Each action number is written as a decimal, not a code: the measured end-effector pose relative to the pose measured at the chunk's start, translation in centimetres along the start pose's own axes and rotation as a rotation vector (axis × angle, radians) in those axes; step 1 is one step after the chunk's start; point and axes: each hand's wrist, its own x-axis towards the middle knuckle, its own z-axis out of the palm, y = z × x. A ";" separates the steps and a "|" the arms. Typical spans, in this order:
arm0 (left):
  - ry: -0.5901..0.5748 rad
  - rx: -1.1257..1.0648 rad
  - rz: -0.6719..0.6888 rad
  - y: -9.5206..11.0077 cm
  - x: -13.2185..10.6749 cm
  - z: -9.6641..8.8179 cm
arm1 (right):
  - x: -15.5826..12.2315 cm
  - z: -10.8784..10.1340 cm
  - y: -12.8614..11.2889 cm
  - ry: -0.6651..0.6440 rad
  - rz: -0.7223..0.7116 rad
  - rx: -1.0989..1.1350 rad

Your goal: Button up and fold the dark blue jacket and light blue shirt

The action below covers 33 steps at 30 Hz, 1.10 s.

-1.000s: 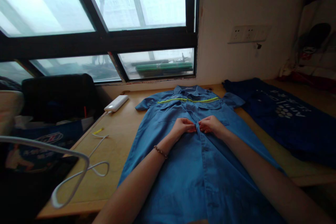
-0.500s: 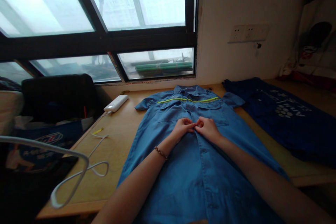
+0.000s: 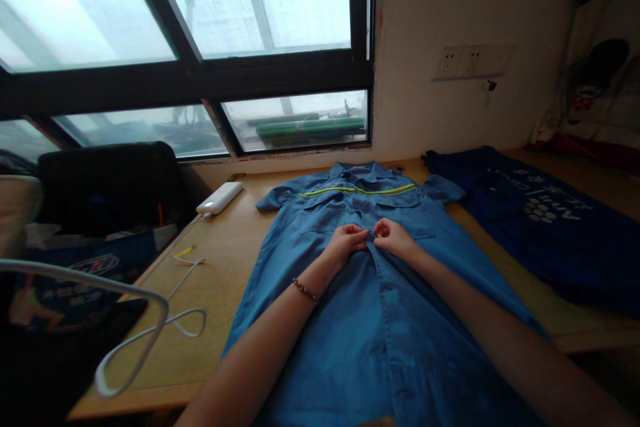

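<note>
Head view: as I judge it, the placket (image 3: 386, 300) could slip or pucker out of line, since the left hand (image 3: 346, 245) and right hand (image 3: 397, 240) each pinch it only at the fingertips, with whatever lies inside hidden from me. The blue shirt (image 3: 340, 327) lies front up on the table (image 3: 233, 233), collar (image 3: 356, 170) near the table's far edge, short-sleeved, lightly creased, a yellow stripe (image 3: 395, 191) across the chest.

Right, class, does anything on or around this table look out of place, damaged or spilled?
The white cable looks untidy, looping past the left edge of the table, where it could snag. The blue shirt shows no visible spill or damage.
</note>
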 end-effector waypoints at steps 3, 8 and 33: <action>-0.001 -0.018 0.007 -0.1 0.1 -0.1 | 0.1 -0.1 0.0 -0.031 0.045 0.049; 0.026 -0.031 -0.005 -0.2 0.2 -0.1 | -0.1 -0.4 -0.2 -0.098 0.095 0.165; 0.090 -0.033 -0.018 -0.2 0.2 0.1 | -0.2 -1.2 0.1 -0.262 0.133 0.351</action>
